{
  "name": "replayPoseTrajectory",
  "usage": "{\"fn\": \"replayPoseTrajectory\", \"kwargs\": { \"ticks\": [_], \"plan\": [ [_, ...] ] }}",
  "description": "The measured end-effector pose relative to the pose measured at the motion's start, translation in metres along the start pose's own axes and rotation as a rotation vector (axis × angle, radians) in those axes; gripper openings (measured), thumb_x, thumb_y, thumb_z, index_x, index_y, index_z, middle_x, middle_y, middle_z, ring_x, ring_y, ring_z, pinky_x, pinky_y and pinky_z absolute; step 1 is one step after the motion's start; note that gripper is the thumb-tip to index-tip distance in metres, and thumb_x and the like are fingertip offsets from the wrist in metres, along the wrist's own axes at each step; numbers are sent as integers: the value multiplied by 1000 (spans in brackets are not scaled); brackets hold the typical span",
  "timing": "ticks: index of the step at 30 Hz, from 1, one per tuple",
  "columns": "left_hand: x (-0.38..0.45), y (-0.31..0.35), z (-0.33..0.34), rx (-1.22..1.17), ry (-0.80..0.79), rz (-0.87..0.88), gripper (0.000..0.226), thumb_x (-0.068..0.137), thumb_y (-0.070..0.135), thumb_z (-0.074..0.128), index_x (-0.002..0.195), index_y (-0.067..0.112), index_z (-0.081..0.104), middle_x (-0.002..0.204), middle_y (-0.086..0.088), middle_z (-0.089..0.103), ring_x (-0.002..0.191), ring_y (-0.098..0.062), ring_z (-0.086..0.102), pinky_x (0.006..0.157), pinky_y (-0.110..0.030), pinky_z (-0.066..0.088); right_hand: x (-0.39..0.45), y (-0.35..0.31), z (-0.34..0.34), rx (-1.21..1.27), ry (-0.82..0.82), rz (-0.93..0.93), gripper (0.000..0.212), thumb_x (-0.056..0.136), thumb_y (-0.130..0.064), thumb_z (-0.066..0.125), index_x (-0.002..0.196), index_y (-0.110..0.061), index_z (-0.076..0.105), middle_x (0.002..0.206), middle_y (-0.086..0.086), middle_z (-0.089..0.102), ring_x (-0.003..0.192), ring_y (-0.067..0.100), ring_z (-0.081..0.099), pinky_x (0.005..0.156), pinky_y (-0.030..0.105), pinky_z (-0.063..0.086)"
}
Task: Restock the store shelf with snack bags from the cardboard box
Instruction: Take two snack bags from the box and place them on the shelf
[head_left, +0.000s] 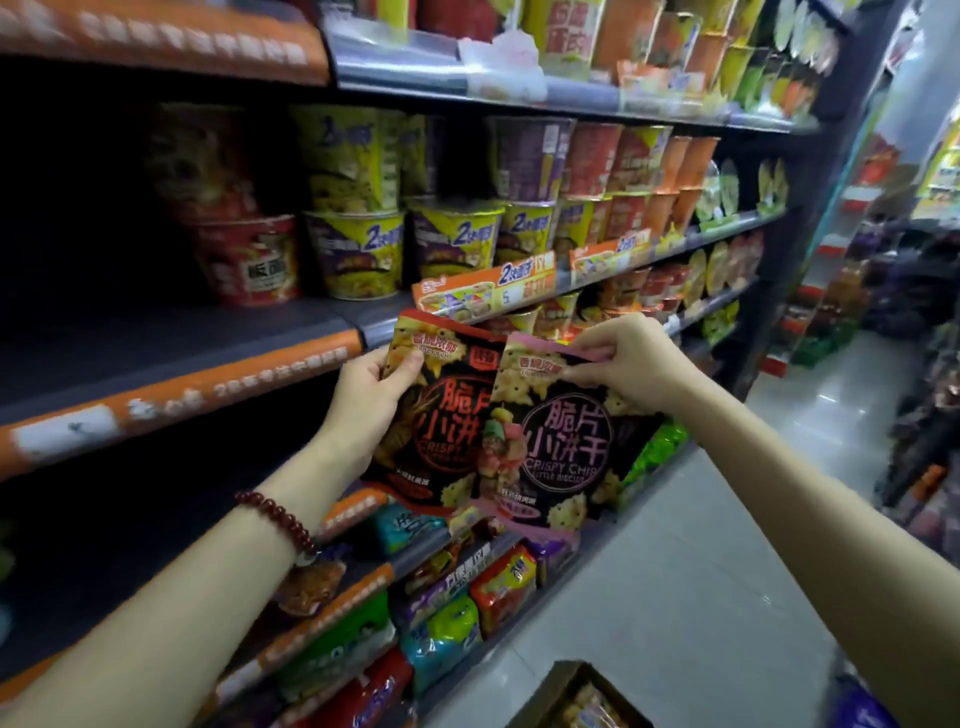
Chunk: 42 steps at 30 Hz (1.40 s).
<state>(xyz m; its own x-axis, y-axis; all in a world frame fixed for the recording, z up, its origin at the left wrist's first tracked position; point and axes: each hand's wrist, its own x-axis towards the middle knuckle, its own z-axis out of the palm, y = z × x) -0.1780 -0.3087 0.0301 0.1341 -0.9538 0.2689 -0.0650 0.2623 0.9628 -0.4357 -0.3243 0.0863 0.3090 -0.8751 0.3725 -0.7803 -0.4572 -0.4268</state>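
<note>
We hold two snack bags upright before the shelf edge (182, 384): our left hand (363, 395) pinches the red-trimmed bag (441, 415), our right hand (631, 358) pinches the pink-trimmed bag (561, 447) overlapping it. The cardboard box (566, 696) sits on the floor below.

Both bare forearms reach forward and up. The left hand (366, 395), a beaded bracelet (278, 519) on its wrist, clamps thumb over fingers. The right hand (631, 364) is raised a little higher, thumb and fingertips pinched together, wrist bent.
</note>
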Motion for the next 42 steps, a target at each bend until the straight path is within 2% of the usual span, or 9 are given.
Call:
{"fn": "replayPoseTrajectory", "kwargs": {
  "ticks": [2,6,12,21,25,28,34,38,42],
  "plan": [
    [-10,12,-26,9,33,21,22,95,25,55,86,11,70,82,-2,73,79,-18,69,75,-35,53,11,-23,3,-1,-6,-45,28,77,-24,77,100,-8,74,83,-3,64,78,12,60,63,11,41],
    [-31,32,-83,35,132,58,20,95,24,54,86,18,70,82,5,75,80,-9,71,66,-19,54,32,-70,16,51,-32,-145,35,76,-25,78,105,-8,73,94,2,70,83,9,59,67,10,41],
    [-66,53,-163,79,315,52,20,95,22,54,83,20,71,79,5,75,78,-10,71,71,-27,56,60,-140,43,102,-61,-268,31,75,-26,78,101,-10,74,89,-2,66,80,10,60,63,10,40],
    [-96,98,-269,89,566,79,22,93,27,56,79,25,73,87,1,76,88,-15,71,81,-37,53,105,-243,58,131,39,-484,29,77,-24,77,101,-6,74,88,0,67,82,11,58,73,22,42],
    [-100,123,-305,116,608,165,18,95,24,53,86,23,69,81,10,75,79,-3,70,71,-25,50,123,-286,57,134,146,-535,27,80,-25,75,103,-10,73,97,6,72,84,23,62,76,35,53],
    [-96,141,-328,84,639,178,18,95,26,53,86,21,69,78,10,74,72,0,69,69,-26,49,134,-314,56,128,231,-567,30,81,-24,73,107,-9,72,103,7,72,76,16,57,76,29,50],
    [-90,163,-358,70,671,201,18,94,29,54,85,22,68,88,7,71,79,-3,67,70,-25,47,142,-350,62,111,281,-552,36,82,-26,72,114,-10,69,117,8,68,110,25,61,96,42,49],
    [-89,153,-367,42,668,191,17,94,31,54,88,24,68,95,5,72,93,-10,66,81,-32,50,140,-352,80,77,327,-582,29,83,-27,70,109,-16,71,108,2,72,102,27,64,86,45,52],
    [-88,140,-363,20,684,226,14,94,24,53,89,23,66,91,7,70,83,-3,67,75,-28,49,141,-349,91,79,345,-594,24,84,-26,68,107,-20,72,102,0,73,99,26,64,81,42,54]
  ]
}}
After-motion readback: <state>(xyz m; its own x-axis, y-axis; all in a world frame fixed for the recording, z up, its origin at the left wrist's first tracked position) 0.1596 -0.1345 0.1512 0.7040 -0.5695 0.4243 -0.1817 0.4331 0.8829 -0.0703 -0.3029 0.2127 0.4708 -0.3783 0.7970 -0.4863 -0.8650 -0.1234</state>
